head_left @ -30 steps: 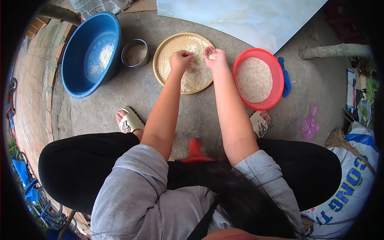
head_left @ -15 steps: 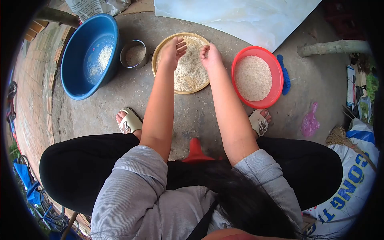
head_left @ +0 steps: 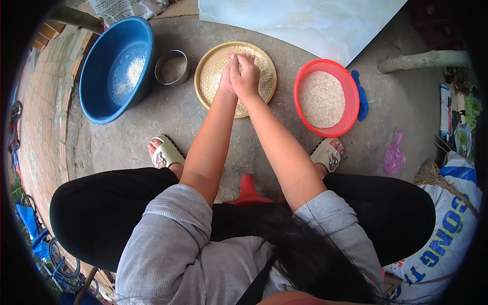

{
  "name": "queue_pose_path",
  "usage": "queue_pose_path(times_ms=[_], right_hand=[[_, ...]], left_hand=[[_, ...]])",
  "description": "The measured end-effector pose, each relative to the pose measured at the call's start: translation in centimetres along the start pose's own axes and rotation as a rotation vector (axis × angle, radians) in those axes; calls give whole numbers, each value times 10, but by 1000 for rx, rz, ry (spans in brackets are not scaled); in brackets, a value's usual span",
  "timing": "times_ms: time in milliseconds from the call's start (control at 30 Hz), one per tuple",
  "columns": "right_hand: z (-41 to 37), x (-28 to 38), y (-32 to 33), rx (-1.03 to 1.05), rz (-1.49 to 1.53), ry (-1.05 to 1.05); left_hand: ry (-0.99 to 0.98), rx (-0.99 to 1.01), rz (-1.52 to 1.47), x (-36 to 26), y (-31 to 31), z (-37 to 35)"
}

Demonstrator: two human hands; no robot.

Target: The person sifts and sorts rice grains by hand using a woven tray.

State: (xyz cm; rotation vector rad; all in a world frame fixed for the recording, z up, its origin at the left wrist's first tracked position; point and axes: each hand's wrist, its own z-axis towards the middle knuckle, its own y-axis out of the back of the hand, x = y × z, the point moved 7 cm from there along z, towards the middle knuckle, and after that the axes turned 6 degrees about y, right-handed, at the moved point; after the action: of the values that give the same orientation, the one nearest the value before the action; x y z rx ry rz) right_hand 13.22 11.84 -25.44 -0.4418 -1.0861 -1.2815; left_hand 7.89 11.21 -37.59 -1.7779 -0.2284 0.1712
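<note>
Over a round woven bamboo tray [head_left: 275, 81], my two hands are pressed together. Pale rice grains [head_left: 209, 76] lie spread across the tray beneath them. My right hand [head_left: 246, 76] is in front, its fingers curled against the other hand. Behind it, my left hand [head_left: 226, 82] is largely covered, with its fingers closed against the right. Whatever lies between the palms is hidden. To the right stands a red plastic basin [head_left: 352, 109] holding more rice [head_left: 321, 99]. A small metal bowl [head_left: 187, 68] with brownish grains sits left of the tray.
A large blue basin [head_left: 91, 104] with some white grains stands tilted at the left. A blue object [head_left: 363, 96] lies beside the red basin. Farther right are a pink plastic bag [head_left: 394, 155] and a white sack [head_left: 445, 229]. A marbled sheet [head_left: 305, 25] lies at the back.
My hands were apart over the tray's two sides; they have come together above its middle. The tray sits slightly farther right, and the rice under the hands is now partly covered.
</note>
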Motion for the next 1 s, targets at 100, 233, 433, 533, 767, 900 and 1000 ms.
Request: queue_pose_path(times_ms=[100, 233, 433, 533, 767, 900, 1000], right_hand=[[-2, -1, 8, -52, -27, 20], [-22, -45, 11, 51, -316, -36], [-72, -91, -8, 474, -726, -23], [-70, -93, -14, 474, -776, -51], [-63, -90, -23, 366, -910, -123], [-62, -90, -26, 365, -942, -112], [-60, -90, -28, 356, -954, -112]], left_hand=[[3, -270, 161, -16, 19, -9], [-184, -664, 138, -56, 36, -42], [-334, -625, 271, -116, -6, -69], [-512, -692, 396, -158, -30, -85], [-785, -843, 831, -228, -43, -112], [-644, -1014, 1318, -230, -28, -100], [-419, -1093, 1861, -230, -24, -91]])
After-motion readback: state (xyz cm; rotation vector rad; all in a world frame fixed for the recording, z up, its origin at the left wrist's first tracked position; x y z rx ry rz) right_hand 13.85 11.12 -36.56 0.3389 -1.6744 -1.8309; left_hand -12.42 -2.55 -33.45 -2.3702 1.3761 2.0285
